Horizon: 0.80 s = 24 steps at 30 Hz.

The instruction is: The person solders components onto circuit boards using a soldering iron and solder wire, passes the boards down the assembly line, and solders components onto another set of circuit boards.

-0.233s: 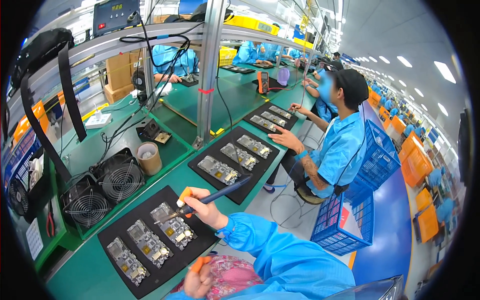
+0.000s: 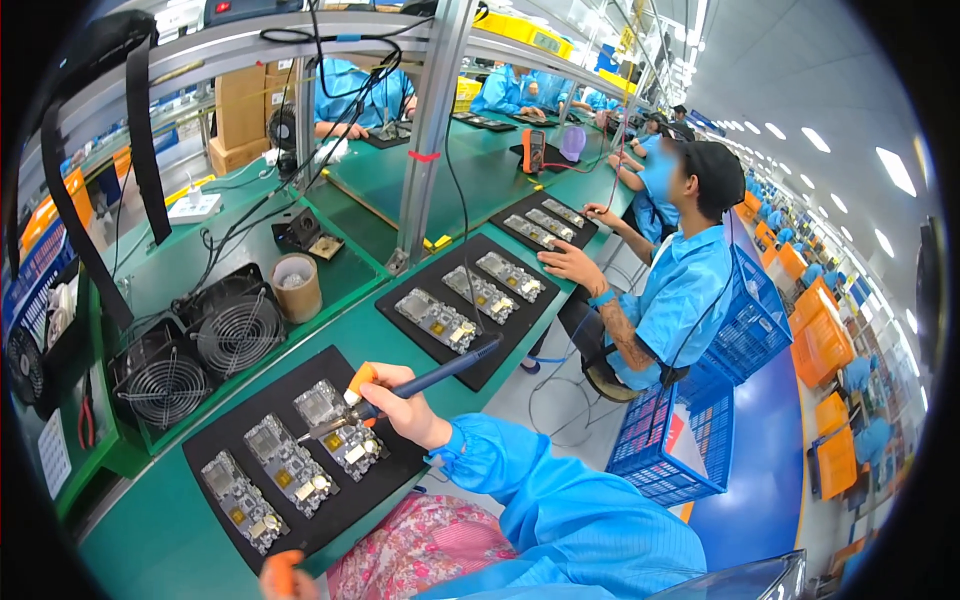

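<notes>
My right grip (image 2: 405,408) is clamped on a slim soldering iron with a dark blue handle (image 2: 450,367); its metal tip reaches left of the grip, over the gap between two of three rectangular grey circuit boards (image 2: 290,465). From my remote seat I can't tell whether it touches. They lie left of and beneath that grip, on a flat black mat (image 2: 400,467) across the green bench (image 2: 150,530). My left grip (image 2: 280,583), orange-covered at one finger, is blurred and cut off near the mat; I can't tell its closure.
</notes>
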Tool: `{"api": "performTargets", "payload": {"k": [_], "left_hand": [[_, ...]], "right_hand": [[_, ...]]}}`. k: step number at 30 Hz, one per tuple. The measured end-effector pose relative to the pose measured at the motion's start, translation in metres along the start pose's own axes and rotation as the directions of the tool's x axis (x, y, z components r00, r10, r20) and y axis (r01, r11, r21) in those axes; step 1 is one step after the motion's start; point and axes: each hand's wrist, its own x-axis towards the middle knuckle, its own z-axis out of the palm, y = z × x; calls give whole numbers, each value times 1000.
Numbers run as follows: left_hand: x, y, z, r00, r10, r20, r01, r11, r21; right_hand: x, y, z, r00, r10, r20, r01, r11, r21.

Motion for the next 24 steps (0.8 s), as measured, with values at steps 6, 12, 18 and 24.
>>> {"api": "performTargets", "payload": {"k": [6, 12, 18, 24], "left_hand": [[-2, -109, -93, 765, 352, -539, -38, 860, 508], [-6, -134, -82, 969, -43, -243, 10, 990, -138], [-4, -93, -44, 963, -153, -223, 14, 851, -526], [-2, -96, -25, 918, 16, -396, -49, 996, -73]], "right_hand": [[0, 6, 24, 993, 61, 101, -65, 997, 34], [-3, 8, 43, 983, 8, 185, -20, 998, 64], [-3, 10, 47, 976, 0, 219, 3, 1000, -11], [-4, 13, 53, 970, 53, 237, -59, 998, 18]]}}
